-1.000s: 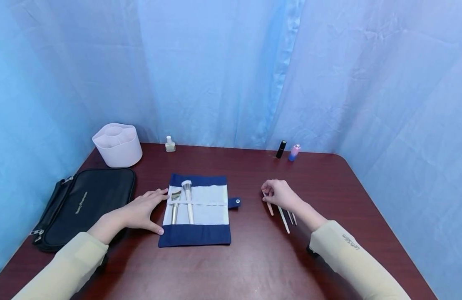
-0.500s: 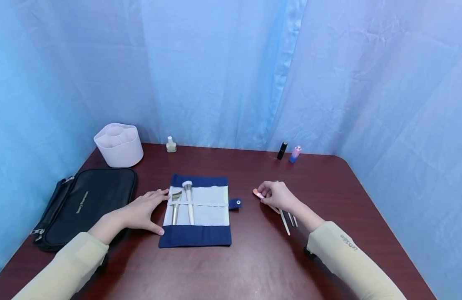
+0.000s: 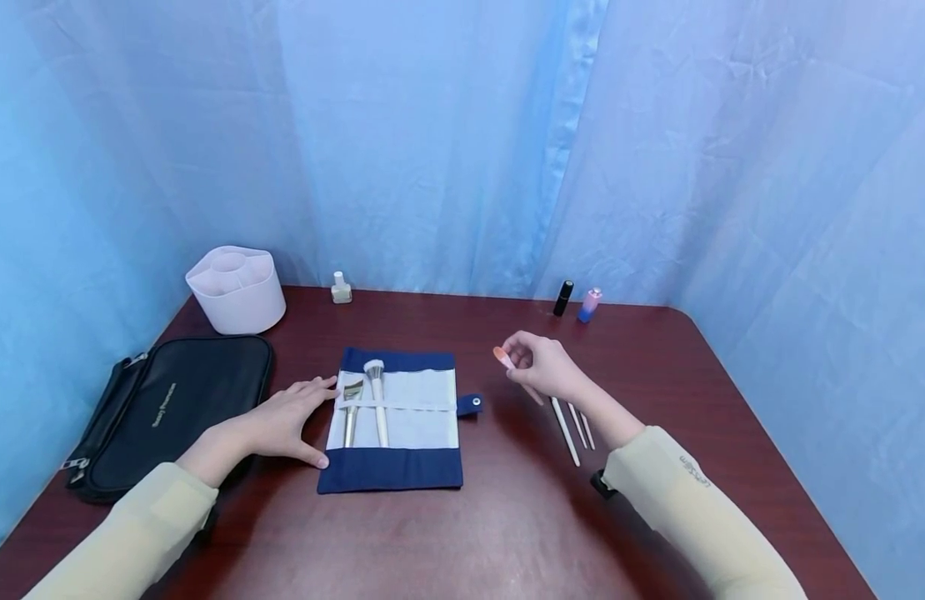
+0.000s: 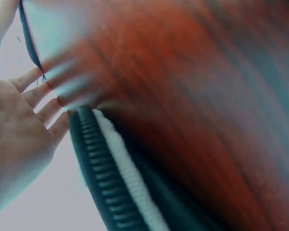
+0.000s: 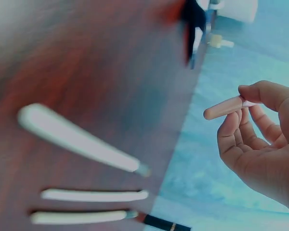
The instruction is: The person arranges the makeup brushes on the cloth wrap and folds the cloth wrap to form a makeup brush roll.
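At the far left of the tabletop lies a black zip pouch, with a white divided organiser behind it and a small pale bottle just to the right of that, near the blue curtain. Your left hand rests flat, fingers straight and spread, on the tabletop with the fingertips touching the left edge of the blue-and-white brush roll; its grip is relaxed and holds nothing, and the left wrist view shows the palm open beside the ribbed edge of the pouch. Inside the roll, two brushes stand side by side under the white strap: a flat brush on the left and a rounded white brush just to its right. The roll's snap tab sticks out on its right side. Further right, your right hand is raised above the tabletop, its grip pinched on a pink-tipped brush, thumb and fingers curled round the handle with the pink end pointing left toward the roll; the right wrist view shows the same brush clamped between thumb and fingertips. Below that hand, three white brushes lie near one another on the tabletop. At the back right stand a black tube and, just beside it, a pink-and-blue bottle.
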`<state>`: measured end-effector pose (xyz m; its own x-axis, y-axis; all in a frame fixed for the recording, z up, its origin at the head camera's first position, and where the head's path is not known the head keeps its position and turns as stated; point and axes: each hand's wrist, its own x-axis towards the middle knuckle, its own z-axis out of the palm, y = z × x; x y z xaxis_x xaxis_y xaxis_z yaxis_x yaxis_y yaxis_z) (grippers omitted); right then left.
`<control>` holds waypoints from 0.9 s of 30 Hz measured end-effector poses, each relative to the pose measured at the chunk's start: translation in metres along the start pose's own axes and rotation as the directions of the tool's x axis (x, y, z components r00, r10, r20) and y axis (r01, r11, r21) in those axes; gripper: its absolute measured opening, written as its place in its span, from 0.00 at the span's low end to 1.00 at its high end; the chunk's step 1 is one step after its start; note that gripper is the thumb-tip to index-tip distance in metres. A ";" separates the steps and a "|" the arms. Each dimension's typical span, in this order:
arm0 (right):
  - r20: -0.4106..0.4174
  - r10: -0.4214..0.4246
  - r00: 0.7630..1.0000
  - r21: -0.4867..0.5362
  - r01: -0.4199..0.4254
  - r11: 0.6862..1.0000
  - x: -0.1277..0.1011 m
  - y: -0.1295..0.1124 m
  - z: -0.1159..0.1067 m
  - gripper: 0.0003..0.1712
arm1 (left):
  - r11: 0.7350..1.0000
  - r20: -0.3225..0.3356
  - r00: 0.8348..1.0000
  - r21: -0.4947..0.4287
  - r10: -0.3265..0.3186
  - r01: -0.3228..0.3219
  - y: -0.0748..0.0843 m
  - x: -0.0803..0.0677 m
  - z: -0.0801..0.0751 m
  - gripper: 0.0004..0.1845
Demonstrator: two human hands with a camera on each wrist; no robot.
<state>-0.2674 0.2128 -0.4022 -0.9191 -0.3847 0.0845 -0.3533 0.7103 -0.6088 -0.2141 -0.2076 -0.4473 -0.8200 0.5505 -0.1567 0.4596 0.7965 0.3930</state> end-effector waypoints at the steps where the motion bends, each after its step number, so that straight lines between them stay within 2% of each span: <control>1: -0.007 -0.010 1.000 0.003 0.010 1.000 0.002 -0.004 -0.001 0.15 | 1.000 0.000 1.000 0.001 0.001 -0.001 0.000 0.000 0.000 0.57; 7: -0.030 -0.034 0.999 0.058 0.035 0.998 0.015 -0.026 -0.005 0.11 | 1.000 -0.001 1.000 0.007 0.004 -0.004 -0.001 0.000 -0.001 0.58; 13: -0.029 -0.006 1.000 0.202 0.012 0.979 0.030 -0.043 0.001 0.09 | 1.000 0.009 1.000 0.007 0.001 -0.001 0.000 -0.001 -0.002 0.58; 22: -0.041 0.009 0.999 0.380 0.007 0.925 0.053 -0.066 0.021 0.09 | 1.000 0.008 1.000 0.003 0.001 -0.001 0.001 -0.002 -0.002 0.58; 27: -0.056 -0.010 0.998 0.507 0.037 0.861 0.067 -0.074 0.036 0.10 | 1.000 0.002 1.000 0.001 0.004 -0.004 0.001 -0.001 -0.001 0.58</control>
<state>-0.2965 0.1129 -0.3800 -0.9239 -0.3582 0.1348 -0.2500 0.2982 -0.9212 -0.2133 -0.2071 -0.4456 -0.8173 0.5544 -0.1569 0.4635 0.7944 0.3924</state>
